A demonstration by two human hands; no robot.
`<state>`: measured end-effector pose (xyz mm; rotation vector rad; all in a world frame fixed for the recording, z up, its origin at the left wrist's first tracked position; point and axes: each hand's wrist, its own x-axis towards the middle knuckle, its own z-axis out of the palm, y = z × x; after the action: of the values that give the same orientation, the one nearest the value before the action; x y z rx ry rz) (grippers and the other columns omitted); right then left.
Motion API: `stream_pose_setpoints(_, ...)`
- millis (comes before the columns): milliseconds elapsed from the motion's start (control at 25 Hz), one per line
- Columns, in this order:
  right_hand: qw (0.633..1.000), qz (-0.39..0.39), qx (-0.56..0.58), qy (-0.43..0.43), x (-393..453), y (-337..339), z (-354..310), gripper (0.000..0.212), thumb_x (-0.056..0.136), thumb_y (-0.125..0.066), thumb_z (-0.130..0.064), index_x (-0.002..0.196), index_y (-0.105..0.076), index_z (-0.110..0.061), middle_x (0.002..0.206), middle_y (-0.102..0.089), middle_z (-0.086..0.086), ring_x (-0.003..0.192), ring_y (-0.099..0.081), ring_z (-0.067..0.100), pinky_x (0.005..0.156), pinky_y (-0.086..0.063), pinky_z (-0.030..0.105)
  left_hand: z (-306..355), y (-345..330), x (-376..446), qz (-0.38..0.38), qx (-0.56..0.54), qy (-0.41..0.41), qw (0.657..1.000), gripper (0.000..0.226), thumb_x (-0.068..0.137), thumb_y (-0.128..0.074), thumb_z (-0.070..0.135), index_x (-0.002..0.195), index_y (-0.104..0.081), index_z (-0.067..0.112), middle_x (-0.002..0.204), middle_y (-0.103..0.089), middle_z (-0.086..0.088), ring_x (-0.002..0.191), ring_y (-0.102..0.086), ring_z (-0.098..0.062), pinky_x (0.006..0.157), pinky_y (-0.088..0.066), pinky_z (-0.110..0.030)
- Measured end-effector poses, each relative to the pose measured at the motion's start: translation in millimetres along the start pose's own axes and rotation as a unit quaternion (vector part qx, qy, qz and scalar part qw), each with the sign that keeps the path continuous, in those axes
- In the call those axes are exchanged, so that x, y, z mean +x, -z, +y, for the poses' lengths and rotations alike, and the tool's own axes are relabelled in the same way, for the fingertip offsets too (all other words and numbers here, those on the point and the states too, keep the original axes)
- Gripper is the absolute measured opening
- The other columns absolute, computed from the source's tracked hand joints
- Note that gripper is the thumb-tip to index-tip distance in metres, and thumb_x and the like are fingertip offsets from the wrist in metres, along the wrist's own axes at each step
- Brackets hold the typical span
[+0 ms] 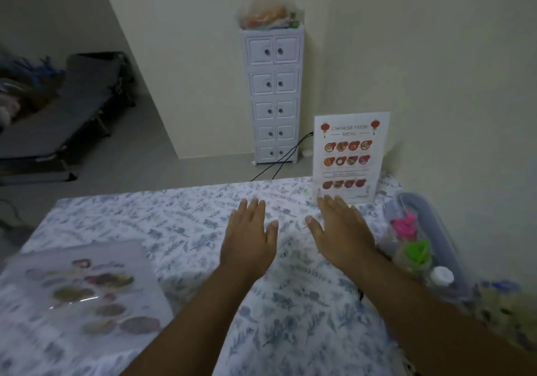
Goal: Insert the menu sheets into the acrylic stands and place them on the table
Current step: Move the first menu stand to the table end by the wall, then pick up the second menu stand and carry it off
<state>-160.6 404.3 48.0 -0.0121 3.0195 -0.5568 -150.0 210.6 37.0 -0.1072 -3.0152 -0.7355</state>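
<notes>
A Chinese food menu sheet in a clear acrylic stand (350, 157) stands upright at the table's far right edge. My right hand (340, 229) hovers flat just in front of its base, fingers spread, holding nothing. My left hand (250, 233) is beside it, palm down, also empty. A second menu sheet with food pictures (84, 297) lies flat at the near left of the table (180, 230), which has a blue floral cloth; it looks glossy, and I cannot tell whether it is in a stand.
A grey tray (436, 230) at the table's right edge holds bottles with pink, green and white caps. Beyond the table stands a white drawer cabinet (273, 90) with black cables at its foot. A dark folding bed (58, 119) is at far left.
</notes>
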Motion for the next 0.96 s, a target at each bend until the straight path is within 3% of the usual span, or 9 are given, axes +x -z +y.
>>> stream_pose_setpoints(280, 0.995, -0.046, -0.021, 0.083, -114.0, -64.0, -113.1, 0.067, 0.104, -0.027, -0.054, 0.161, -0.018, -0.02, 0.171, -0.012, -0.001, 0.157, -0.003, 0.015, 0.127, -0.002, 0.039, -86.4, 42.7, -151.1, 0.009, 0.015, 0.036, 0.999, 0.068, 0.107, -0.025, 0.05, 0.165, -0.014, 0.015, 0.175, -0.01, 0.0, 0.162, 0.002, -0.018, 0.123, 0.01, -0.028)
stream_pose_setpoints(480, 0.984, -0.067, 0.001, 0.163, -120.3, -99.7, -169.1, 0.067, 0.104, -0.03, -0.051, 0.162, -0.018, -0.019, 0.171, -0.013, -0.002, 0.157, -0.005, 0.015, 0.127, -0.002, 0.039, -153.8, 80.7, -203.2, 0.07, 0.032, 0.114, 0.99, 0.067, 0.106, -0.034, 0.048, 0.164, -0.021, 0.017, 0.173, -0.021, -0.001, 0.161, -0.011, -0.019, 0.126, -0.002, -0.03)
stream_pose_setpoints(600, 0.98, -0.089, 0.034, 0.176, -109.9, -117.3, -194.8, 0.067, 0.103, -0.036, -0.05, 0.16, -0.024, -0.019, 0.167, -0.027, 0.003, 0.155, -0.018, 0.02, 0.126, -0.016, 0.04, -198.0, 101.6, -215.8, 0.102, 0.023, 0.188, 0.976, 0.065, 0.104, -0.045, 0.045, 0.16, -0.032, 0.015, 0.166, -0.038, -0.005, 0.155, -0.029, -0.025, 0.125, -0.021, -0.036)
stream_pose_setpoints(680, 0.98, -0.099, 0.067, 0.162, -103.0, -127.4, -207.3, 0.061, 0.102, -0.042, -0.049, 0.155, -0.036, -0.019, 0.156, -0.045, 0.006, 0.145, -0.038, 0.026, 0.116, -0.035, 0.043, -223.5, 113.5, -215.8, 0.135, 0.001, 0.226, 0.965, 0.059, 0.102, -0.052, 0.043, 0.153, -0.042, 0.015, 0.152, -0.053, -0.009, 0.143, -0.045, -0.029, 0.114, -0.038, -0.038)
stream_pose_setpoints(800, 0.969, -0.123, 0.137, 0.165, -91.6, -142.8, -218.8, 0.036, 0.101, -0.048, -0.04, 0.131, -0.059, -0.023, 0.123, -0.068, 0.003, 0.109, -0.063, 0.023, 0.088, -0.055, 0.044, -256.9, 127.8, -197.3, 0.148, -0.038, 0.322, 0.934, 0.061, 0.103, -0.053, 0.042, 0.154, -0.039, 0.012, 0.15, -0.055, -0.013, 0.139, -0.05, -0.032, 0.108, -0.043, -0.04)
stream_pose_setpoints(880, 0.962, -0.111, 0.194, 0.155, -86.6, -150.4, -224.9, 0.018, 0.102, -0.051, -0.033, 0.105, -0.064, -0.022, 0.099, -0.072, -0.001, 0.084, -0.066, 0.017, 0.071, -0.058, 0.044, -276.5, 134.4, -182.2, 0.134, -0.08, 0.348, 0.924, 0.053, 0.104, -0.052, 0.039, 0.149, -0.048, 0.01, 0.143, -0.061, -0.015, 0.132, -0.057, -0.033, 0.102, -0.046, -0.039)
stream_pose_setpoints(960, 0.959, -0.09, 0.235, 0.132, -73.6, -159.4, -234.7, 0.019, 0.101, -0.055, -0.025, 0.084, -0.058, -0.02, 0.078, -0.068, -0.003, 0.068, -0.063, 0.015, 0.059, -0.056, 0.043, -303.8, 137.4, -166.1, 0.141, -0.11, 0.311, 0.933, 0.032, 0.105, -0.053, 0.032, 0.119, -0.07, 0.009, 0.112, -0.076, -0.014, 0.106, -0.07, -0.033, 0.088, -0.055, -0.037)
